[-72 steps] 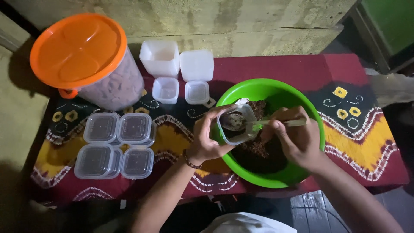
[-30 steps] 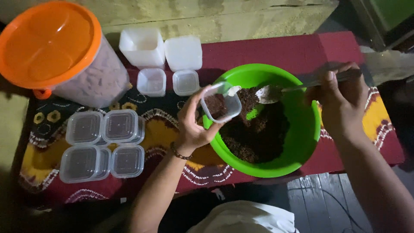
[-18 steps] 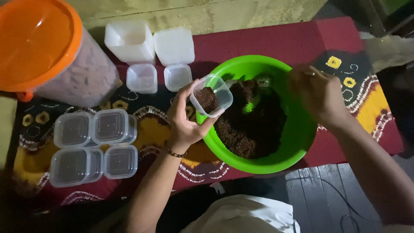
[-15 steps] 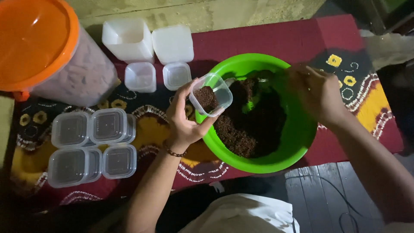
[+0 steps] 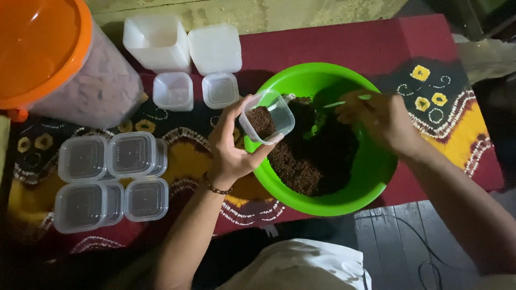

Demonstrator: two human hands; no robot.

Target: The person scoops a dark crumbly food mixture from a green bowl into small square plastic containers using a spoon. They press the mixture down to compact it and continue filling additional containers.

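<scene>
**Small tub part filled over green bowl, four lidded tubs done**

Left hand point(image 5: 232, 149) grips a small clear tub point(image 5: 267, 116), fingers wrapped round its base and sides, tub tilted toward the person and held over the left rim of the green bowl point(image 5: 376, 177). Tub is roughly half full of dark brown crumbly mix point(image 5: 309, 161); most of the mix is in the bowl. Right hand point(image 5: 379, 119) hovers over the bowl's far-right side, fingers pinched shut on a thin pale handle point(image 5: 344, 102), likely a spoon; the working end is hidden, so cannot tell if it is loaded.

Progress, as judged: four lidded tubs point(image 5: 110, 180) sit grouped at the worktop's left near edge, contents look dark through the lids, so these seem finished. Two small empty tubs point(image 5: 196, 91) wait open toward the far edge, just left of the bowl, with two larger white containers point(image 5: 185, 45) behind them at the far edge. So about halfway: one in hand to top up and lid, two more to fill.

Big clear bucket with orange lid point(image 5: 43, 53) stands at the far-left corner. Worktop is covered by a red patterned cloth point(image 5: 441, 102). Both forearms come in from the near edge, left elbow bent, wrist cocked up
</scene>
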